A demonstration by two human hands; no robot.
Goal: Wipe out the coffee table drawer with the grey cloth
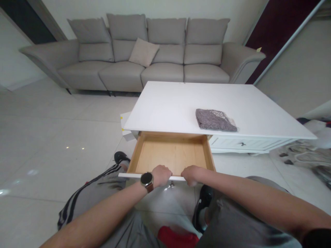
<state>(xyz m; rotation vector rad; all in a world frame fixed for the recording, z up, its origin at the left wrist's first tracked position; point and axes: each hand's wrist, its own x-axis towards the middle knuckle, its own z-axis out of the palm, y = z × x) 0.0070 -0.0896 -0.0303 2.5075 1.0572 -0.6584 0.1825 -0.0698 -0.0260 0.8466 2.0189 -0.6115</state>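
We curl our left hand (160, 175) and right hand (191, 175) snugly over the front of the drawer (169, 151) jutting from under the tabletop (168, 106), flanking its knob (172, 184), likely for balanced hold.

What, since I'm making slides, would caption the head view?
Left hand and right hand grip the front of an open drawer in a white table.
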